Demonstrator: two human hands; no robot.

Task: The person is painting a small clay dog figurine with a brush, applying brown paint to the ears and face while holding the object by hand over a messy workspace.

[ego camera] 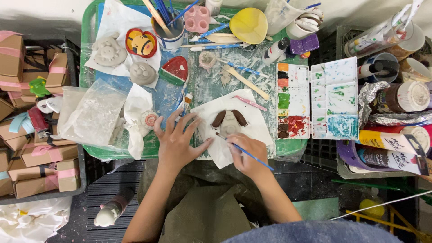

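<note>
Fingers, right hand [245, 153]: closed around a thin blue-handled paintbrush [245, 152], tip resting on the near edge of the clay face [229, 122]. Fingers, left hand [176, 143]: spread open, flat on the white paper [211, 112], apparently pinning the sheet so the piece holds steady.

Clay face: grey with two brown ears, lying on the paper at the near edge of the green tray [87, 54], centre of the worktop.

Paint palette [317, 101]: just right of the paper, within easy reach of the brush hand.

Finished pieces: red watermelon slice [175, 69] and yellow-and-red heart [141, 42], far left, well apart from the wet work.

Brush cup [170, 33]: far centre.

Open room: little. Plastic bag [92, 114] crowds the left, paint tubes [389, 150] the right; the tray's near edge sits just beside both wrists.
</note>
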